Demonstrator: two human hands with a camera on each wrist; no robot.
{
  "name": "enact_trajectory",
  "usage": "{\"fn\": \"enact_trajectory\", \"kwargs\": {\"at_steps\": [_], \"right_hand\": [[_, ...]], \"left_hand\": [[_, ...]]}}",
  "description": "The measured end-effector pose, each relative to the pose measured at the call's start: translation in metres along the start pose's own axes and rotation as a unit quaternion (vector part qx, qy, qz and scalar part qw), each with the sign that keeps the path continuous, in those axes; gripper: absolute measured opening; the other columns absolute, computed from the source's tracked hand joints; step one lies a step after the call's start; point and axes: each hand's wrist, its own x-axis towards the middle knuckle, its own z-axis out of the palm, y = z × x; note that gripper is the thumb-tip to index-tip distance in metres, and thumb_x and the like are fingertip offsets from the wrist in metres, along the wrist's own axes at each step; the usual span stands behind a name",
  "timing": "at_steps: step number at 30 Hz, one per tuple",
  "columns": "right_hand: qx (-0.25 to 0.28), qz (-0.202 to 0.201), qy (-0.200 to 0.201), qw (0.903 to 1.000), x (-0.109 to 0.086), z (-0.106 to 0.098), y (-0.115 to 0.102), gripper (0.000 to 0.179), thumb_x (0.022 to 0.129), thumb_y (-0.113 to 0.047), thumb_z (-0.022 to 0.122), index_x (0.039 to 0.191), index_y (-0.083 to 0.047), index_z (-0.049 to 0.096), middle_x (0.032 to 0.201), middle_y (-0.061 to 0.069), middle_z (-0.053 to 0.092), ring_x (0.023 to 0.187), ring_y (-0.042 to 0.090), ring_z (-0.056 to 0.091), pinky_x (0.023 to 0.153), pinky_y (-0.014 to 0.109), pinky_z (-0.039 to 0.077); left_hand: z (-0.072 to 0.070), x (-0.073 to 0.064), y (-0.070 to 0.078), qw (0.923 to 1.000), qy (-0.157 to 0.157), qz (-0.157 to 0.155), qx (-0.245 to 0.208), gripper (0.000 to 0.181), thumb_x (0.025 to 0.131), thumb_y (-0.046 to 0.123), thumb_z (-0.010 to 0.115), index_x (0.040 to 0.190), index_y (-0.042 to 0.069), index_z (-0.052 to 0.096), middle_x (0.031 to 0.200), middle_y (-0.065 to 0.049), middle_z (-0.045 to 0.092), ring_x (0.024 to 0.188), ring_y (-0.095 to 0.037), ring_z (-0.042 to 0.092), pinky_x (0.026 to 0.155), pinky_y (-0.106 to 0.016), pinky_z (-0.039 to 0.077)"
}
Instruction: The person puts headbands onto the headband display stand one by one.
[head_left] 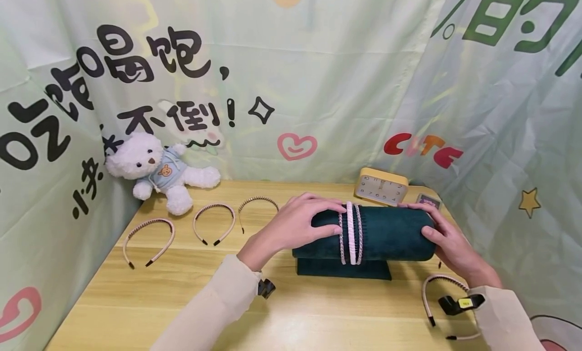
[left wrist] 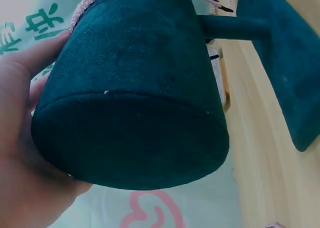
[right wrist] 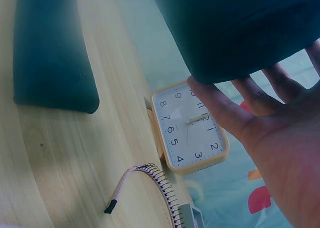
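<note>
A dark green velvet headband stand (head_left: 395, 235), a padded roll on a flat base, stands on the table. Side by side round the roll sit three headbands: a grey-pink braided headband (head_left: 342, 245), a pale pink headband (head_left: 350, 235) and another braided headband (head_left: 360, 235). My left hand (head_left: 297, 222) reaches over the roll's left part; its thumb and index finger touch the leftmost headband. In the left wrist view the roll's end hides some of its fingers. At the other end, my right hand (head_left: 454, 245) holds the roll, thumb in front and fingers behind.
Several loose headbands lie about: a pink headband (head_left: 149, 240) and others at left, one headband (head_left: 427, 295) below my right wrist. A yellow clock (head_left: 381, 187) and a small grey box (head_left: 429, 201) stand behind the roll. A white teddy bear (head_left: 165, 174) sits far left.
</note>
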Motion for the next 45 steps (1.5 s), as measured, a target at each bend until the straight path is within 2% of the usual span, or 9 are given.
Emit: {"fn": "enact_trajectory", "kwargs": {"at_steps": [4, 8, 15, 18, 25, 38, 45], "right_hand": [[0.003, 0.0, 0.001, 1.0, -0.001, 0.0, 0.0, 0.049, 0.118, -0.011, 0.035, 0.167, -0.01, 0.033, 0.17, -0.004, 0.044, 0.141, 0.006, 0.055, 0.106, 0.024, 0.058], [-0.007, 0.006, 0.006, 0.9999, 0.0, -0.001, 0.0, 0.05, 0.118, -0.011, 0.035, 0.167, -0.005, 0.029, 0.168, -0.008, 0.046, 0.139, 0.007, 0.055, 0.104, 0.025, 0.058], [-0.012, 0.011, 0.01, 0.9998, 0.0, 0.0, 0.0, 0.05, 0.118, -0.011, 0.036, 0.167, -0.005, 0.029, 0.169, -0.004, 0.045, 0.139, 0.007, 0.055, 0.104, 0.025, 0.058], [-0.013, 0.012, 0.011, 0.9998, 0.0, 0.0, -0.001, 0.05, 0.118, -0.011, 0.035, 0.167, -0.005, 0.029, 0.168, -0.007, 0.046, 0.137, 0.008, 0.056, 0.103, 0.025, 0.058], [-0.013, 0.015, 0.014, 0.9997, 0.0, 0.0, -0.001, 0.051, 0.118, -0.011, 0.036, 0.167, -0.004, 0.029, 0.167, -0.009, 0.047, 0.136, 0.008, 0.056, 0.103, 0.025, 0.058], [-0.02, 0.019, 0.016, 0.9995, 0.001, 0.003, -0.001, 0.051, 0.117, -0.012, 0.037, 0.168, -0.006, 0.029, 0.167, -0.007, 0.047, 0.137, 0.008, 0.055, 0.104, 0.025, 0.058], [-0.014, 0.014, 0.014, 0.9997, 0.001, 0.0, 0.0, 0.051, 0.117, -0.012, 0.037, 0.168, -0.008, 0.031, 0.168, -0.004, 0.045, 0.137, 0.008, 0.056, 0.103, 0.025, 0.058]], "left_hand": [[0.0, 0.003, 0.003, 0.9998, -0.008, 0.002, 0.021, 0.045, 0.104, 0.05, 0.072, 0.147, 0.036, 0.068, 0.159, 0.012, 0.061, 0.146, -0.02, 0.053, 0.126, -0.054, 0.037], [0.0, 0.007, 0.006, 0.9991, -0.014, 0.0, 0.041, 0.045, 0.104, 0.05, 0.072, 0.147, 0.036, 0.068, 0.158, 0.012, 0.062, 0.145, -0.02, 0.055, 0.124, -0.052, 0.039], [0.001, 0.013, 0.016, 0.9957, -0.026, -0.012, 0.088, 0.046, 0.105, 0.057, 0.068, 0.148, 0.04, 0.066, 0.153, 0.016, 0.065, 0.146, -0.019, 0.055, 0.123, -0.049, 0.041], [0.002, 0.015, 0.021, 0.9943, -0.028, -0.018, 0.101, 0.047, 0.105, 0.058, 0.067, 0.148, 0.041, 0.065, 0.15, 0.015, 0.067, 0.146, -0.018, 0.054, 0.122, -0.048, 0.041], [0.004, 0.019, 0.025, 0.9924, -0.034, -0.019, 0.117, 0.048, 0.105, 0.059, 0.065, 0.15, 0.041, 0.064, 0.149, 0.013, 0.068, 0.147, -0.019, 0.054, 0.121, -0.047, 0.042], [0.008, 0.018, 0.024, 0.99, -0.016, -0.014, 0.139, 0.052, 0.101, 0.067, 0.067, 0.144, 0.038, 0.063, 0.146, 0.012, 0.069, 0.142, -0.019, 0.057, 0.119, -0.05, 0.043], [0.008, 0.019, 0.025, 0.99, -0.014, -0.009, 0.14, 0.056, 0.101, 0.069, 0.066, 0.147, 0.037, 0.062, 0.148, 0.011, 0.068, 0.143, -0.02, 0.057, 0.119, -0.051, 0.043]]}}
